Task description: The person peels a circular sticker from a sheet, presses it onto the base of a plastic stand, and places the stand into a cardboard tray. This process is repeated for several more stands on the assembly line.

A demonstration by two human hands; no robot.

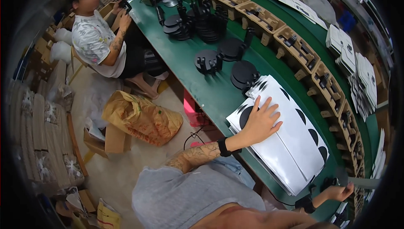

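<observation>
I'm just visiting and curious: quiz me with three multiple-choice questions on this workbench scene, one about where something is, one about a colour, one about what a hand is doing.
1. Where does the left hand rest?
A. on the stack of white sheets
B. on the floor
C. on a black round stand

2. What colour is the table?
A. red
B. green
C. yellow

3. How is the left hand?
A. closed in a fist
B. holding a cup
C. flat, fingers spread

Answers:
1 A, the palm lies on the white stack at the table edge.
2 B, the bare top between the black stands is green.
3 C, the fingers are spread apart on the top sheet, gripping nothing.

The right hand is low at the table's near end; what it holds is unclear.
</observation>
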